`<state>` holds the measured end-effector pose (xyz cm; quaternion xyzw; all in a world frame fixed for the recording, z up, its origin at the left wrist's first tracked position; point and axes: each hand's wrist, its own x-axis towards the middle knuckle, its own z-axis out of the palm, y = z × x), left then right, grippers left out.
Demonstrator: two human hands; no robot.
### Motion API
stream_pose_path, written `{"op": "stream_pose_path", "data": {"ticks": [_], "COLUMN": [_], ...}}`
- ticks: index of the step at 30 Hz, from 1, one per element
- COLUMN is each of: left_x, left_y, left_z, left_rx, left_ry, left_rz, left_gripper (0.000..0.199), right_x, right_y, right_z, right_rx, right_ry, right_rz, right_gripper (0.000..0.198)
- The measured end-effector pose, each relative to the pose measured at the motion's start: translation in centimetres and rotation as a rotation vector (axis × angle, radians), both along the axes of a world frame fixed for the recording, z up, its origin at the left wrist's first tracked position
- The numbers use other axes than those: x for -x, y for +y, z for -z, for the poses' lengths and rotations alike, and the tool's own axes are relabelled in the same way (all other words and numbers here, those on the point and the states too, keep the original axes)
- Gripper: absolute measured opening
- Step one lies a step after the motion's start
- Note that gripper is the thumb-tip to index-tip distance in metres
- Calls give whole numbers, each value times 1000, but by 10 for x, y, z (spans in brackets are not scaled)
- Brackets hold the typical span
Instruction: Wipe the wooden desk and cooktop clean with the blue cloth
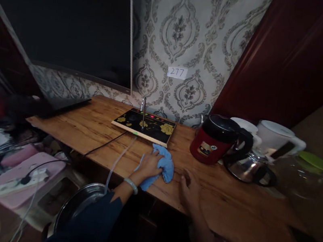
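A crumpled blue cloth (166, 165) lies on the wooden table near its front edge. My left hand (151, 164), with a pale bangle at the wrist, is closed around this cloth and presses it to the wood. To the right of it, my right hand (189, 190) is at the table edge with loosely bent fingers, apart from the cloth and holding nothing. Just behind the cloth sits a flat black panel with gold flowers (145, 124), fitted with small lights and a thin metal spout (143, 112).
A red kettle (206, 144) stands at the right, beside a steel pot (245, 165), a white jug (272, 138) and a green-lidded clear jar (308, 177). A cable (103, 148) and a clear hose (118, 159) cross the front edge. Below are a metal pot (66, 208) and pink stool (56, 165).
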<state>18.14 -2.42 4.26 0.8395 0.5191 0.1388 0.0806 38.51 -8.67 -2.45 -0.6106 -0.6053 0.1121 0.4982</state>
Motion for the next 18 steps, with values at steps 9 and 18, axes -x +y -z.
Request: {"op": "stream_pose_path", "data": {"ticks": [9,18], "left_x": [-37,12], "left_y": [-35,-56], "left_z": [6,8], "left_rx": [41,68], "left_ry": [-80,-128], "left_rz": [377,313], "left_gripper": [49,47], "right_x": [-8,-5], "right_y": [-1,-7], "right_z": [-4,-13], "right_rx": [-95,-115], "right_ry": [79,170], "right_rz": [134,178], "right_gripper": [42,43]}}
